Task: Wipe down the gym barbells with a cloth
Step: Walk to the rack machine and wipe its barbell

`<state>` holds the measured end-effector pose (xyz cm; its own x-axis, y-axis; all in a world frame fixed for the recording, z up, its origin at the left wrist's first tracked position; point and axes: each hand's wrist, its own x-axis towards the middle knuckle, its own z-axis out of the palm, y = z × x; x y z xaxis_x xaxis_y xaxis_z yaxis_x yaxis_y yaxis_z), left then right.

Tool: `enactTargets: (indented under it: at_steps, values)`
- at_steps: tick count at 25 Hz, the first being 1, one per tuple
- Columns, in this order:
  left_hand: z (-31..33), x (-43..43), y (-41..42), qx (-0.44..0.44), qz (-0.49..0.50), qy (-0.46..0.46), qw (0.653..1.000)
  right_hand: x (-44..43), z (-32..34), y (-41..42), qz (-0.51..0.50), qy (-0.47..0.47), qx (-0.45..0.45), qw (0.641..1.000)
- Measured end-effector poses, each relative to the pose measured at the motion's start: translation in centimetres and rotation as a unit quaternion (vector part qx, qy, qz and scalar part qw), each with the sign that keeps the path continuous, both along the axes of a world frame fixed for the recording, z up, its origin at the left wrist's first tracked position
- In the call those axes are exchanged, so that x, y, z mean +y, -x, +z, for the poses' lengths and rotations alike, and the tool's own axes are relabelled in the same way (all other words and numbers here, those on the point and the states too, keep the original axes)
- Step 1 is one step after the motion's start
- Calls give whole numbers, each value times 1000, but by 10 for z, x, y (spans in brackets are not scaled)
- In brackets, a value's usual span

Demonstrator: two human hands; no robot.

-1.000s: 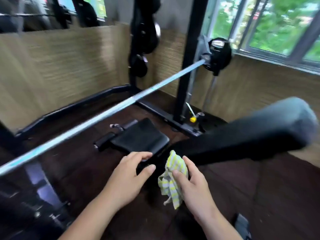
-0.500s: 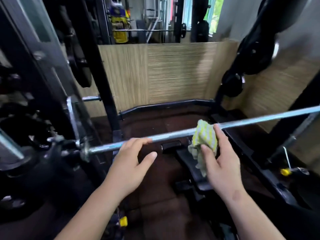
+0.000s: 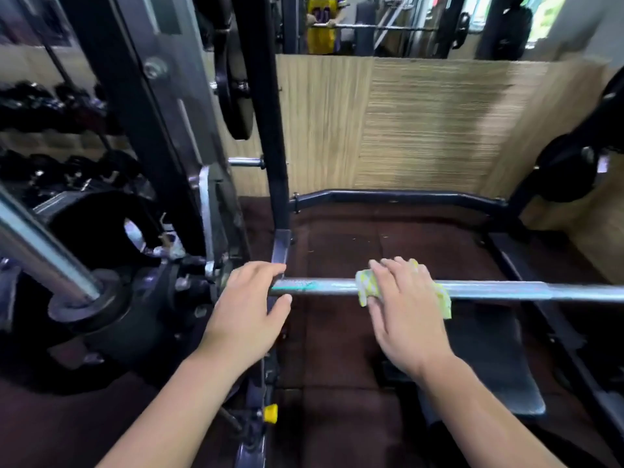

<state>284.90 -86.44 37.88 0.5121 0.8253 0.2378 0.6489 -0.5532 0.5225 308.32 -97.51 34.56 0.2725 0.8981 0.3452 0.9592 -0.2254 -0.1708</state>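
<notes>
Here, one barbell is seen, and its long axis is laid level, running from the left hand across and past the right hand out to the right edge of the view. The shaft is silver and shiny, with a greenish tint on the stretch between the two hands.

The left hand is closed around the barbell's left portion, fingers laid over the top and thumb tucked beneath. One cloth, checked in yellow and white, is wrapped over the barbell and is clamped there by the right hand, whose fingers are draped over it. Bunched ends of the cloth are left showing on both sides of that hand. The two hands are kept apart, with bare shaft between them.

Beyond the left hand, one black rack upright is stood vertically, and a black weight plate is hung just left of it. Below the right hand, one dark bench pad is set on the dark brown floor. Nearer than the left hand, a small yellow knob is fixed low on the frame.
</notes>
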Motion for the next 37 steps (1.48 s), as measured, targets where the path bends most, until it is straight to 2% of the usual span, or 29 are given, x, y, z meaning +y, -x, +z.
enactTargets:
  at_steps: [5, 7, 9, 12, 14, 17, 22, 26, 28, 30, 31, 33, 35, 37]
  values:
    - [-7, -3, 7, 22, 56, -12, 998, 65, 11, 88, 145, 33, -57, 987]
    - [-8, -4, 5, 22, 62, -10, 998, 69, 9, 86, 171, 36, -72, 982]
    - [-9, -5, 6, 11, 60, -11, 998, 49, 9, 48, 161, 40, -64, 984]
    - [-13, -5, 9, 4, 51, -10, 999, 0, 12, -23, 79, 42, -69, 994]
    - [-18, -4, 11, 11, 36, -20, 999, -14, 12, -40, 31, 48, -73, 996]
    - [-29, -6, 14, 23, 21, -35, 999, 12, 12, 1, 1, 47, -76, 996]
    - [-38, -5, 16, -3, 18, -36, 999, 81, 10, 111, 82, 44, -63, 994]
    - [-26, -6, 22, -32, 2, 7, 999, 56, 13, 62, 141, 42, -68, 987]
    - [-19, -5, 28, -70, -9, 44, 997, 26, 16, 18, 86, 47, -78, 992]
    - [-11, -4, 32, -130, 3, 91, 987, 16, 17, 12, 27, 50, -89, 994]
    - [-7, -4, 33, -159, 9, 110, 981, 25, 15, 28, 11, 51, -93, 994]
    - [-2, -5, 38, -191, 13, 124, 974, 62, 16, 84, 45, 55, -82, 994]
    - [0, -7, 39, -189, 5, 122, 974, 99, 19, 141, 90, 90, -69, 989]
    - [0, -9, 39, -172, -3, 111, 979, 117, 21, 156, 128, 132, -61, 981]
